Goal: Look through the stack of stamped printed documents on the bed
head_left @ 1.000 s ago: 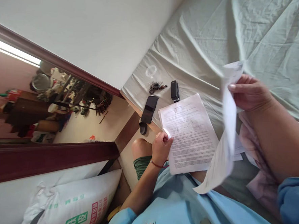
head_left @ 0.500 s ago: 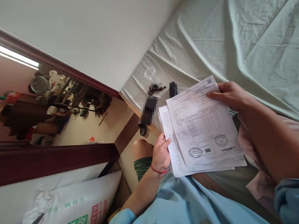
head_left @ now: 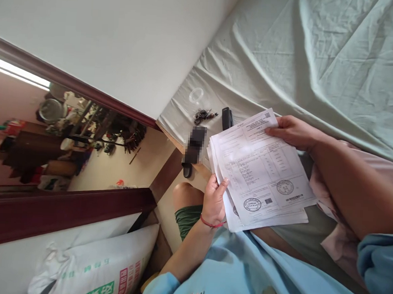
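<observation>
A small stack of printed paper sheets (head_left: 261,168), stamped with round and oval seals, is held over my lap. My left hand (head_left: 214,200), a red string at its wrist, grips the lower left edge of the stack with the thumb on top. With thumb above and fingers beneath, my right hand (head_left: 292,130) pinches the top sheet near its upper right corner. The top sheet lies almost in line with the others, whose edges show at the left and bottom. Beyond the papers, a black stapler-like object (head_left: 227,118) rests on the sheet-covered bed (head_left: 272,49).
A clear plastic cup or lid (head_left: 196,95) and a dark tangle of keys or beads (head_left: 204,116) lie on the bed beside the white wall (head_left: 123,36). Pink cloth (head_left: 340,244) is at my right. A white sack (head_left: 109,261) stands lower left, near the doorway.
My right hand has moved left and slightly down with the top sheet, which now overlaps the stack more closely. My left hand still grips the edge.
</observation>
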Demonstrator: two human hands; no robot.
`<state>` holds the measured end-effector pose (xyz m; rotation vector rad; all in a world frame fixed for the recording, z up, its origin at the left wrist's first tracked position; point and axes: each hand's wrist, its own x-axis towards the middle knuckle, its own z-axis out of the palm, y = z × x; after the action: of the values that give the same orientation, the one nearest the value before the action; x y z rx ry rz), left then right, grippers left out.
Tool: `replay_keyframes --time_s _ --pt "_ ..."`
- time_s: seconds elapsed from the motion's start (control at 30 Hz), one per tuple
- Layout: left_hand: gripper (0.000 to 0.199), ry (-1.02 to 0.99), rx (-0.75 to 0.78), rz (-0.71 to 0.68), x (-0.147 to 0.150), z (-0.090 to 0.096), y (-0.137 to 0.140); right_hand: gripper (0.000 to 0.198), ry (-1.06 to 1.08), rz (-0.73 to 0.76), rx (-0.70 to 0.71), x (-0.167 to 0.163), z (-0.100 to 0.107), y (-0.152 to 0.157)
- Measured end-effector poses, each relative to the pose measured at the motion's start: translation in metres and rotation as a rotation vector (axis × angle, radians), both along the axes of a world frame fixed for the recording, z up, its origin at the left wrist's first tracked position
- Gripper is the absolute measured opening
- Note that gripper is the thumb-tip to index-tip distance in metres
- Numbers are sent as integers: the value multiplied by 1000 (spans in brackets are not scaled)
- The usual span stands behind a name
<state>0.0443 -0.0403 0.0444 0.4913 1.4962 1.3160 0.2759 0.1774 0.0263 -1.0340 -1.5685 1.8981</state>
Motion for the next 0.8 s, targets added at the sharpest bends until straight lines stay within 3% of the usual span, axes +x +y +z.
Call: replay_keyframes --time_s 0.3,0.5,0.67,0.8 --pt "53 56 47 17 -4 -8 -4 38 92 52 -80 4 6 1" --pt "55 93 80 102 -5 -7 -5 30 17 7 -61 2 8 3" --pt "45 113 71 55 -22 -8 0 21 -46 -31 -14 6 5 6" --pt "45 126 9 9 -39 -14 4 17 -120 -144 30 14 1 13"
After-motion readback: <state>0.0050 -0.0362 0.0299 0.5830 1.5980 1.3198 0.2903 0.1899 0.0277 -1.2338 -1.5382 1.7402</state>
